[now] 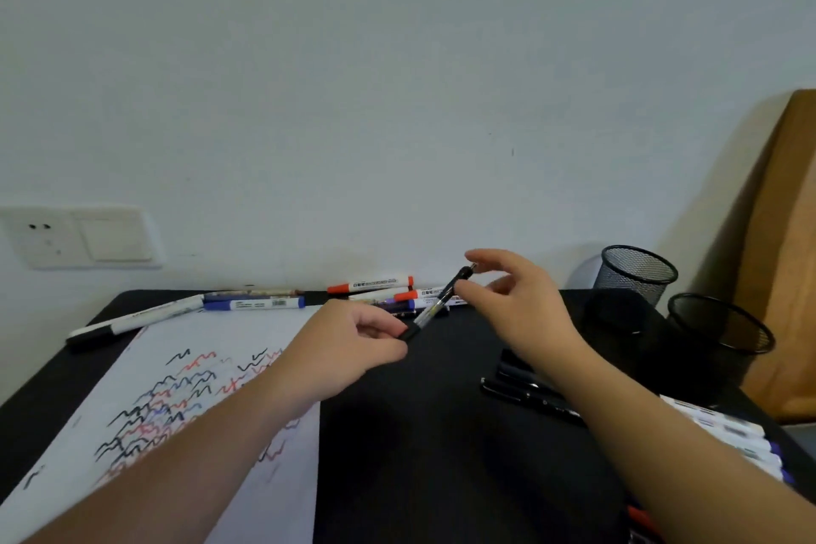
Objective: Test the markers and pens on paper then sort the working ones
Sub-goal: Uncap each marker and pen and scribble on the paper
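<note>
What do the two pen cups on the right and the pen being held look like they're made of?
Pen cups: black wire mesh, likely coated metal; the weave is see-through. Pen, gripped by the left hand: clear glossy barrel, probably plastic, with a matte black grip and top. The right hand hovers open at its top.

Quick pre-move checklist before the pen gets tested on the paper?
1. Pen held: ok, left hand pinches its lower end.
2. Right hand on the pen: cannot tell, its fingers sit at the top end and contact is unclear.
3. Tip out and ready: cannot tell, hidden in the left hand.
4. Paper has blank space: ok, its upper part is unmarked.
5. Mesh cups reachable for sorting: ok, upright at the right.
6. Contents of the cups: cannot tell.
</note>
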